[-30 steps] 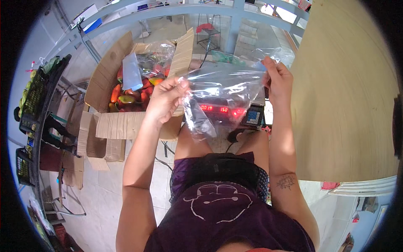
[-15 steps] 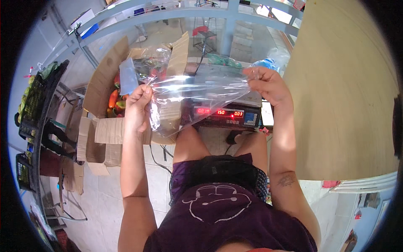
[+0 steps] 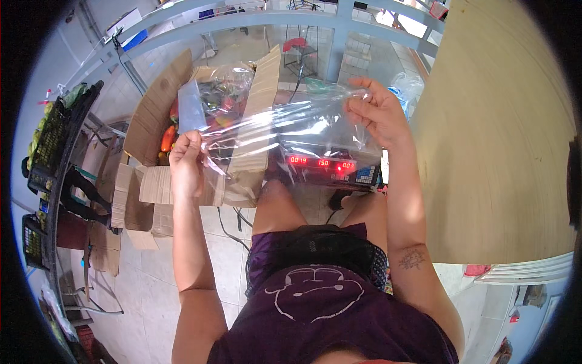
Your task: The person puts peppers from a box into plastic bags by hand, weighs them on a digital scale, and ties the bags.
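A clear plastic bag is stretched in the air between my two hands. My left hand pinches one end, thumb against fingers, in front of the cardboard box. The other end is gripped by my right hand, its fingertips pressed on the film. Beneath the bag, partly seen through it, stands a digital scale with a lit red display. Bell peppers, red, orange and green, lie in the open cardboard box to the left, partly covered by clear plastic.
A large tan board fills the right side. Black crates with produce stand on a rack at far left. Blue-grey rails run across the back, with a stool beyond. Flattened cardboard hangs by the box's near side.
My left hand has moved slightly left and down, and my right hand slightly left and up. The bag between them is spread differently, now covering more of the scale.
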The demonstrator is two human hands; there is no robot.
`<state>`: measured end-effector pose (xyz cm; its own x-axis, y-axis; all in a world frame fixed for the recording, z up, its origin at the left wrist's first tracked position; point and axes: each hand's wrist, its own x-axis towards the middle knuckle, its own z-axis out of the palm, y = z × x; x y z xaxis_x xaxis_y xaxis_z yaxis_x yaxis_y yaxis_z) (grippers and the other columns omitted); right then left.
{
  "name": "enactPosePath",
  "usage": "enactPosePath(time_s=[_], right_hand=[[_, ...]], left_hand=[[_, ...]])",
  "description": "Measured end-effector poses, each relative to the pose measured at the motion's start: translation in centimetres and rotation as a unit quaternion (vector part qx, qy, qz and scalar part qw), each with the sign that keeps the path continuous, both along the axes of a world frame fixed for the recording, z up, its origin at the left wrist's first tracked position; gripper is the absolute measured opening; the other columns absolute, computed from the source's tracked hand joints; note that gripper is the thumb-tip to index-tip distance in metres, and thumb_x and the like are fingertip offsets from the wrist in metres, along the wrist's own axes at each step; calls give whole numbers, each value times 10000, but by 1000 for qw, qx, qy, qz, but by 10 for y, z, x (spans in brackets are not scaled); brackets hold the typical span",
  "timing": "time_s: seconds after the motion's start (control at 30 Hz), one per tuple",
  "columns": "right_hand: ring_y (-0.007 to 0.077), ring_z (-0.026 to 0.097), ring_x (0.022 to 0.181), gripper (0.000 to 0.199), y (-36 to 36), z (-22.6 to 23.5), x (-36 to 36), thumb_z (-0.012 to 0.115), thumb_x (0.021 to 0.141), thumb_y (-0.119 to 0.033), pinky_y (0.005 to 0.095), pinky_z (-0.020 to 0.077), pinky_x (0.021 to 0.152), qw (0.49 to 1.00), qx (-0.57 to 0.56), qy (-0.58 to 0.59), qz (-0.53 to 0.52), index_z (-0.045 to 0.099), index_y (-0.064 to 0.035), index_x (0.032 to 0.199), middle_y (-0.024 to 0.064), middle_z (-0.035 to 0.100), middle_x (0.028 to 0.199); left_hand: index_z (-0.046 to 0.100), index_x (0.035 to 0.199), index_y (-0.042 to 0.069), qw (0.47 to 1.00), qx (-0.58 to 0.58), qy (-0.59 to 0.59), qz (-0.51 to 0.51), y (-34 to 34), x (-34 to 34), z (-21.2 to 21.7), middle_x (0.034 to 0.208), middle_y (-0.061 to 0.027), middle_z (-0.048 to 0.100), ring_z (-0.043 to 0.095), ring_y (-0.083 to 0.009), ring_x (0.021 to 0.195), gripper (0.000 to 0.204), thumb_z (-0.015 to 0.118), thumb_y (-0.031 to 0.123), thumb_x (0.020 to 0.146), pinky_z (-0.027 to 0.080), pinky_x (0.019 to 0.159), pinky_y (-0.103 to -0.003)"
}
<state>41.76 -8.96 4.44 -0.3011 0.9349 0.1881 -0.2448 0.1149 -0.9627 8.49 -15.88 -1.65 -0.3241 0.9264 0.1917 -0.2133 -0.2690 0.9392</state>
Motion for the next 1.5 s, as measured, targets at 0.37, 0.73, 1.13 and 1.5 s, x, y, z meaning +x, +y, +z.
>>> enactPosePath(time_s=[0.37,0.73,1.13,1.5], right_hand=[[94,551,579,279,13,-21,0,628,768,-41,197,411,488,996,68,-47,-33,510,11,1015,58,596,693],[119,580,720,502,-30,-16,-52,691,690,-71,247,458,638,965,143,-218,33,446,-4,1123,67,601,752],[137,567,836,510,-39,-33,-40,560,761,67,251,445,746,981,-60,115,146,395,-10,1237,69,581,860],[155,588,733,139,-58,-27,-52,502,833,-57,263,471,640,925,-239,213,203,593,-18,931,53,608,815]], left_hand=[[556,895,55,996,-82,-26,-7,15,-13,-3,684,11,533,488,-64,573,122,488,156,891,408,526,-192],[602,791,5,861,71,502,-50,-24,92,64,621,-31,569,523,-103,566,247,551,236,860,419,523,-247],[534,644,-21,867,64,493,-33,-18,103,23,507,-87,514,459,-114,441,240,637,154,772,382,437,-286],[460,1010,-12,936,-134,-203,-253,-2,75,7,837,-160,605,644,-256,730,178,452,-33,834,572,656,-377]])
